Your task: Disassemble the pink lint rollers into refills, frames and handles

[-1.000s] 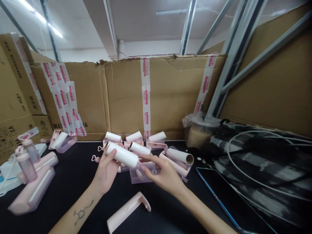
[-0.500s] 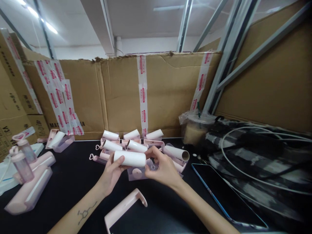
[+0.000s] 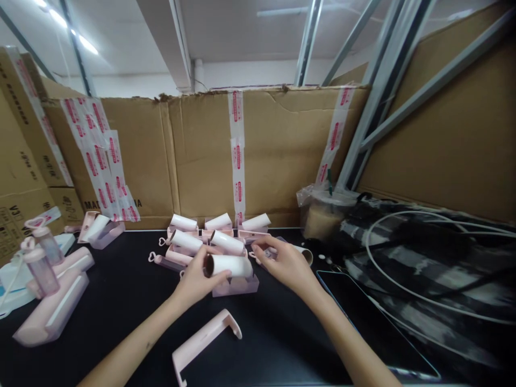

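My left hand (image 3: pixel 200 277) grips a white paper roll (image 3: pixel 233 265), its brown cardboard core open toward the left. The roll is above a translucent pink case (image 3: pixel 237 287) lying on the black table. To the right, my right hand (image 3: pixel 284 263) is apart from the roll, its fingers bent and closed together. A small pink loop (image 3: pixel 252 256) shows by its fingertips; what they hold, if anything, cannot be made out. Nearer me lies an L-ended pink shell (image 3: pixel 205 341). Behind my hands sit several pink cases with white rolls, such as one roll (image 3: pixel 226 242).
Pink lint rollers (image 3: pixel 52 317) and clear-bodied pieces (image 3: pixel 41 267) stand at the left. A phone (image 3: pixel 382 328) lies at the right beside a patterned cloth (image 3: pixel 407 269) with a white cable. A bagged drink cup (image 3: pixel 324 217) stands behind. The cardboard wall (image 3: pixel 201 156) closes the back.
My right hand has left the end of the roll and moved right. My left hand has turned the roll, bringing its open core into view, and shifted it slightly right.
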### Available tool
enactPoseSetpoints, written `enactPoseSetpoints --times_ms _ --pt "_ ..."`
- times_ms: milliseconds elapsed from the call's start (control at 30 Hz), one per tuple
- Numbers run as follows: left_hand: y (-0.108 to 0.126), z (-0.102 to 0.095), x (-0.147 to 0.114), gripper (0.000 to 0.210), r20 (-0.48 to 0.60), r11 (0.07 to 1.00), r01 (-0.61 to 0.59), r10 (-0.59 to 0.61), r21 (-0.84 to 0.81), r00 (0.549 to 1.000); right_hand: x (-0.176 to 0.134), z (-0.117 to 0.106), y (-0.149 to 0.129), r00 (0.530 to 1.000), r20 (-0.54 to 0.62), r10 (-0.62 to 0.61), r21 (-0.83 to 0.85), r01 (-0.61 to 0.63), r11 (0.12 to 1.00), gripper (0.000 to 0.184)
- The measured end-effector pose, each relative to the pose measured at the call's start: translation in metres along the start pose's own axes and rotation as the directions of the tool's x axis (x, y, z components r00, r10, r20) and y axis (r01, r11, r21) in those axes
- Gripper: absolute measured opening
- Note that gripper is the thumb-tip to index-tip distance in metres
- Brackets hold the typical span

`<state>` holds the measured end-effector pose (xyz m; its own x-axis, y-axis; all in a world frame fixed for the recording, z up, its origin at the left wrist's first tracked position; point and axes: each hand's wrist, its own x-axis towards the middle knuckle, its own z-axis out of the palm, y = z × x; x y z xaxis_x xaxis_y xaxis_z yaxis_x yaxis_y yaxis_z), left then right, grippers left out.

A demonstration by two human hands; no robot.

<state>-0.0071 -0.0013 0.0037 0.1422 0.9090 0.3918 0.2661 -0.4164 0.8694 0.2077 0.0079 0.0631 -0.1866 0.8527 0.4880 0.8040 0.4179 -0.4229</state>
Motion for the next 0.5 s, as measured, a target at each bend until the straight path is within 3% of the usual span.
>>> enactPoseSetpoints --times_ms 67,133,233,300,367,433,500 --pt "-0.001 0.003 0.002 0.034 0.098 0.979 -0.069 0.051 0.193 0.994 -0.001 -0.001 -0.001 1.000 0.018 -0.019 -0.004 0.019 1.000 0.020" --pt "0.004 -0.001 -0.001 0.040 0.117 0.934 -0.137 0.104 0.331 0.988 -0.004 0.000 -0.003 0.991 0.086 -0.106 -0.010 0.107 0.994 0.021" --pt "0.021 -0.015 -0.018 0.043 0.096 0.849 -0.179 0.151 0.497 0.984 -0.008 0.004 -0.004 0.921 0.274 -0.277 -0.035 0.297 0.954 0.046" --pt "0.034 -0.026 -0.039 0.031 0.218 0.783 -0.181 0.060 0.595 0.974 -0.009 0.010 -0.003 0.876 0.378 -0.299 -0.085 0.355 0.931 0.058" --pt "0.042 -0.033 -0.062 0.042 0.347 0.719 -0.171 -0.103 0.674 0.932 -0.010 0.016 -0.001 0.870 0.409 -0.276 -0.151 0.363 0.919 0.052" --pt "0.044 -0.036 -0.078 0.029 0.387 0.684 -0.167 -0.182 0.710 0.904 -0.009 0.022 -0.001 0.876 0.401 -0.268 -0.193 0.367 0.910 0.045" --pt "0.043 -0.037 -0.081 0.009 0.406 0.682 -0.189 -0.172 0.706 0.898 -0.008 0.027 -0.002 0.881 0.390 -0.268 -0.213 0.369 0.905 0.042"
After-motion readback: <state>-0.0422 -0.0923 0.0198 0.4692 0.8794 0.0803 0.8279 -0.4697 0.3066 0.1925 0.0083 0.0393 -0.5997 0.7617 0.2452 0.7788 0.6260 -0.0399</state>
